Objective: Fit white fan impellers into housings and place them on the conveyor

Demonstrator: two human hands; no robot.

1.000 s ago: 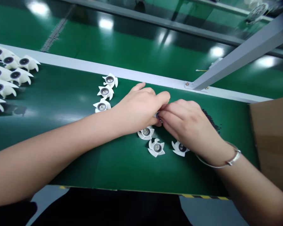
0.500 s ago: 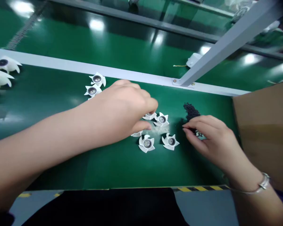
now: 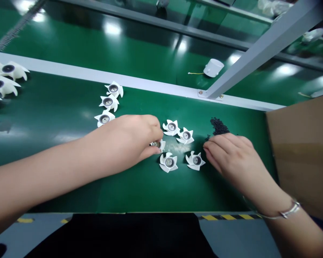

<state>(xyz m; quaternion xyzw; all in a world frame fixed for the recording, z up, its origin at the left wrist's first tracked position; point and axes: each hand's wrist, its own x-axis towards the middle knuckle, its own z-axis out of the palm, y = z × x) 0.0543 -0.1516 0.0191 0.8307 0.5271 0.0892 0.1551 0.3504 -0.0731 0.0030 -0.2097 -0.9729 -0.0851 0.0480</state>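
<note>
My left hand (image 3: 134, 139) reaches across the green surface, its thumb and curled fingers closed on a small white fan wheel (image 3: 162, 145), which they partly cover. Near it lie more white fan wheels, hubs facing up: one (image 3: 171, 127) behind, one (image 3: 186, 135) to its right, one (image 3: 168, 162) in front and one (image 3: 195, 161) towards my right hand. My right hand (image 3: 231, 154) is closed in a pinch at the front edge of a pile of tiny black pieces (image 3: 219, 126). Whatever sits between its fingertips is hidden.
Three fan wheels (image 3: 107, 102) stand in a row beyond my left forearm. Larger white fan wheels (image 3: 6, 85) cluster at far left. A cardboard box (image 3: 301, 143) borders the right. A grey post (image 3: 258, 53) rises from the rail; a white cup-shaped part (image 3: 213, 68) with a wire lies behind.
My left hand has moved left and towards me, onto the nearer fan wheel, uncovering the one behind. My right hand has shifted slightly left, its fingers still pinched.
</note>
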